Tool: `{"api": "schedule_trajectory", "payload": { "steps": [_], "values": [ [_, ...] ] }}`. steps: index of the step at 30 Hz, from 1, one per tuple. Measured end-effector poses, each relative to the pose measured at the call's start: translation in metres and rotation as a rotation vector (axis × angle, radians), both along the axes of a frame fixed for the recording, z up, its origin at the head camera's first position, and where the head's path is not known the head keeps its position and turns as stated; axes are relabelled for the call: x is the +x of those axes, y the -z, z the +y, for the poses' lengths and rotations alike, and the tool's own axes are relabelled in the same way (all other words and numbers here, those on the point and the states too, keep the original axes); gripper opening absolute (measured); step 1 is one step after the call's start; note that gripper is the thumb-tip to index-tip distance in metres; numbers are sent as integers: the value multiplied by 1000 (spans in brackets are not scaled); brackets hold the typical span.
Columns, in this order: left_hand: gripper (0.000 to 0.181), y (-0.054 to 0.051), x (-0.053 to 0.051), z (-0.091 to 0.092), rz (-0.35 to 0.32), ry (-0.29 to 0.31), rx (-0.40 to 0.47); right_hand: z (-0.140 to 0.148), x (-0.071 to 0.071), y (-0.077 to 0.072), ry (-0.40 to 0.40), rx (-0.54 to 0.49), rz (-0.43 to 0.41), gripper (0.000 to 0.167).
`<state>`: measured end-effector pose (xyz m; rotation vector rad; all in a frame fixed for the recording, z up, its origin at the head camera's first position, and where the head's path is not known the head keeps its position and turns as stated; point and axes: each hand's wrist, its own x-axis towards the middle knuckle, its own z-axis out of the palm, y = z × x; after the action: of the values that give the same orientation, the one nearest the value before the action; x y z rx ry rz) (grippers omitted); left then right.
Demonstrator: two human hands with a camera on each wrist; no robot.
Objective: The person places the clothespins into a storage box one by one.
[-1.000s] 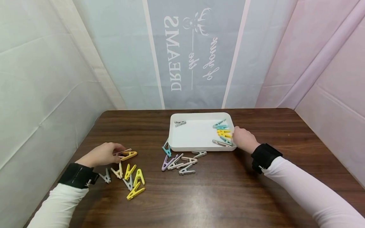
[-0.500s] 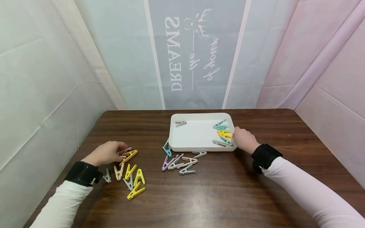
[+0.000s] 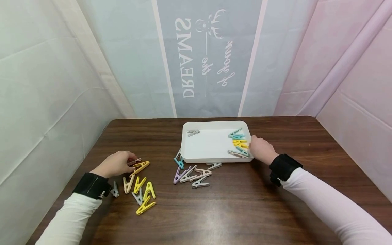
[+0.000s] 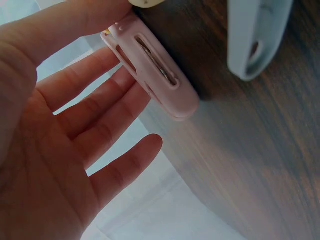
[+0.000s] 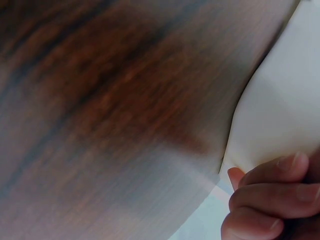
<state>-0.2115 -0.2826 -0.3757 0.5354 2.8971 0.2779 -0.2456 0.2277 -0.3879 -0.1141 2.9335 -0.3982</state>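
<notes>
My left hand [image 3: 116,164] is at the left part of the table. Its thumb and fingers pinch a pink clothespin [image 4: 182,100], mostly hidden by the fingers in the head view. Just right of the fingertips lies an orange-yellow clothespin [image 3: 141,166]. A cream clothespin [image 3: 128,184], a grey clothespin [image 3: 114,190] and several yellow ones are nearer the front. My right hand [image 3: 262,149] grips the right end of a white tray [image 3: 211,160]; in the right wrist view its fingers are curled at the tray's wall [image 5: 285,95].
Inside the tray, a grey clothespin [image 3: 193,132] lies at the left, and turquoise, yellow [image 3: 240,144] and grey ones line the right side. Several more, including a purple clothespin [image 3: 177,176], lie before the tray. Fabric walls [image 3: 46,85] rise at the back and sides.
My left hand has shifted slightly right with the pink clothespin. The orange-yellow clothespin has turned and slid slightly right, and the cream one has turned. My right hand and the tray stay put.
</notes>
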Motion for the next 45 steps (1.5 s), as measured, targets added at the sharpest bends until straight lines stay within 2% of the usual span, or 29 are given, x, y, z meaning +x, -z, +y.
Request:
{"api": "schedule_trajectory", "payload": {
  "steps": [7,12,19,25,31,34,39,42,45],
  "values": [
    [26,2,0,-2,6,4,-2,0,-2,1,-5,5,12,27],
    [27,-1,1,-5,-1,-15,1,-2,-3,1,-3,8,12,28],
    [30,-15,1,-7,11,-53,15,0,-5,1,-7,2,11,28],
    [32,-30,-4,4,92,-46,53,2,-5,-1,6,1,6,28],
    [34,-45,-15,41,150,21,101,3,-5,-1,8,2,-5,29],
    [34,-54,-22,67,173,77,102,3,-5,-1,6,2,-9,29],
    [27,-67,-40,113,221,207,74,3,-5,0,17,5,-17,30],
    [21,-70,-52,141,233,282,38,3,-5,2,19,1,-22,31],
    [17,-69,-62,168,195,339,-2,3,-4,5,10,-2,-23,31]
  ]
}}
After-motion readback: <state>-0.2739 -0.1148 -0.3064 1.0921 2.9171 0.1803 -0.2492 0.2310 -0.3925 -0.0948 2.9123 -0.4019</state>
